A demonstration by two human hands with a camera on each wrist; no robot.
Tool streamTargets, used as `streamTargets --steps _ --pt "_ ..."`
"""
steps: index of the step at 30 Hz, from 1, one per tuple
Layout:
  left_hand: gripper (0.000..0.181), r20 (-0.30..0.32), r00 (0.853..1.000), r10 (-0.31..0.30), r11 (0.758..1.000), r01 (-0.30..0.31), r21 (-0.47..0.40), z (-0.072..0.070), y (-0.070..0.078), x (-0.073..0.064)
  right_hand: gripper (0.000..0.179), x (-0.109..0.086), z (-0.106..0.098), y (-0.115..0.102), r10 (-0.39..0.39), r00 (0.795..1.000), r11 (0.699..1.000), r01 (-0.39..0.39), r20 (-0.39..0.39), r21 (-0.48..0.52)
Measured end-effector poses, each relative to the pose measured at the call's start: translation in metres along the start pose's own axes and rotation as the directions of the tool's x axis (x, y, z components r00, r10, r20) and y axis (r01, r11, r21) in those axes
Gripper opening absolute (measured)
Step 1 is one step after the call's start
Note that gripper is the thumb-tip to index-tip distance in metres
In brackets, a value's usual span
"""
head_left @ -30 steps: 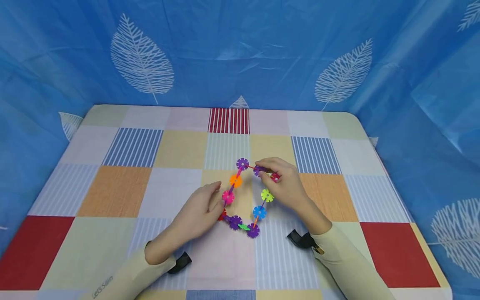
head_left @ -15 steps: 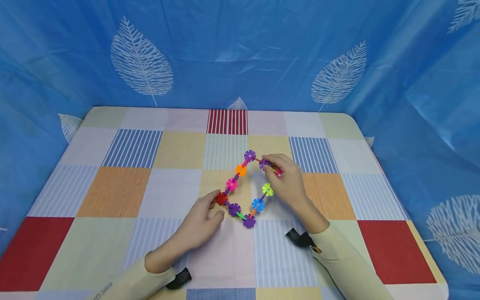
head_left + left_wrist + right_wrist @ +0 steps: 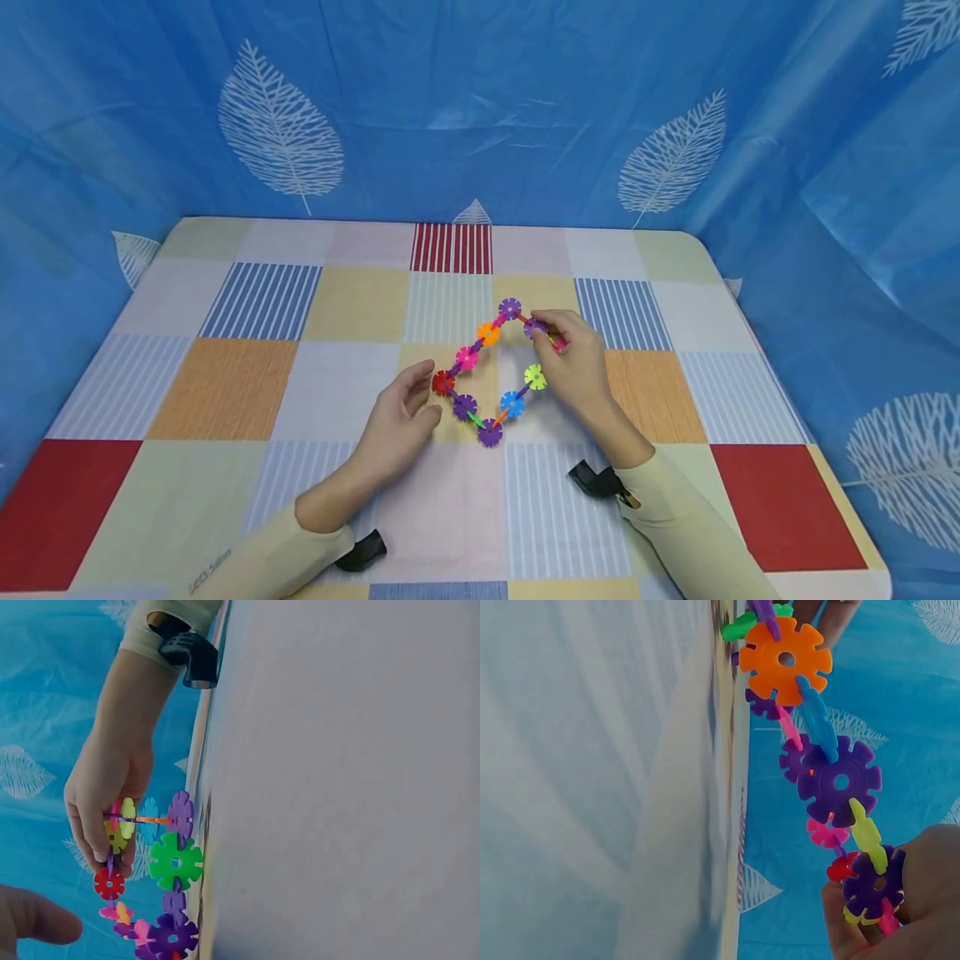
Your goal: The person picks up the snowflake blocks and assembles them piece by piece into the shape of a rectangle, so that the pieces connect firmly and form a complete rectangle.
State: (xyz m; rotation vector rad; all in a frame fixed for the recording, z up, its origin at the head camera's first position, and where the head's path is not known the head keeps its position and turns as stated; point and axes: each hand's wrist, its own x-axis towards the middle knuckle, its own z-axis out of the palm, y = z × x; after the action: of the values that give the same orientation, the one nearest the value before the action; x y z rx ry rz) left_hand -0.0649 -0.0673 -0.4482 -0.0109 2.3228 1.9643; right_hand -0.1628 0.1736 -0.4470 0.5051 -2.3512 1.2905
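Observation:
A loop of colourful notched plastic discs [image 3: 467, 358], slotted edge to edge, is held up above the table in the head view. My right hand [image 3: 576, 360] pinches the loop at its right side, near a purple disc [image 3: 536, 327] and a pink one partly covered by the fingers. A yellow-green disc [image 3: 536, 377] sits just below that hand. Left of the loop, my left hand [image 3: 401, 417] has loosely bent fingers beside the red disc [image 3: 443, 382]; contact is unclear. In the left wrist view its thumb [image 3: 52, 919] is apart from the discs. The right wrist view shows purple discs [image 3: 841, 782] close up.
A patchwork-patterned cloth [image 3: 341, 392] covers the table. Blue curtains [image 3: 480, 108] with white leaf prints hang behind and at both sides. Black wrist-camera mounts [image 3: 362, 552] stick out under both sleeves.
The loop has risen and swung, its lower end shifting up and left. My left hand touched the red disc half a second ago and now sits slightly higher; the right hand keeps its pinch.

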Motion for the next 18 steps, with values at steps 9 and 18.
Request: streamTargets --steps 9,18 --pt "0.064 0.017 1.000 -0.019 0.966 0.014 0.259 0.0053 -0.0003 -0.0065 0.022 0.0022 0.0019 0.0044 0.011 1.000 1.000 -0.010 -0.028 0.012" --pt "0.070 0.026 0.999 0.026 0.995 -0.024 -0.100 0.0035 -0.0067 0.0020 0.024 0.0001 0.0049 0.0017 0.076 0.997 0.996 -0.074 -0.030 0.055"
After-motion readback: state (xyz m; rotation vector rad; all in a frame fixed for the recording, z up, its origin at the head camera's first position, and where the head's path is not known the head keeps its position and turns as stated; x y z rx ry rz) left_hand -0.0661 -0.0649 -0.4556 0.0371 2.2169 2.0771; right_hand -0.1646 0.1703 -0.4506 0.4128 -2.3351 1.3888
